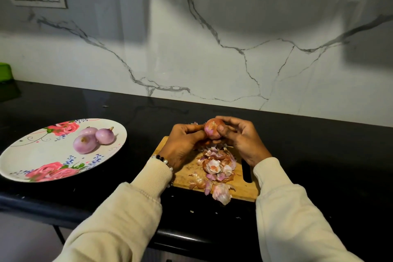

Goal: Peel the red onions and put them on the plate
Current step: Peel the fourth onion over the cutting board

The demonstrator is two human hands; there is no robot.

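Both hands' fingers (221,128) curled around 1 red onion (211,131) above the cutting board (244,189).

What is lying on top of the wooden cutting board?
A heap of onion skins covers the middle of the cutting board, and a dark knife handle lies near its right edge. The hands and sleeves hide the board's left and far parts.

I had only the one head view: it looked forward and down, close over the black worktop (63,108), facing the marble wall (212,59).
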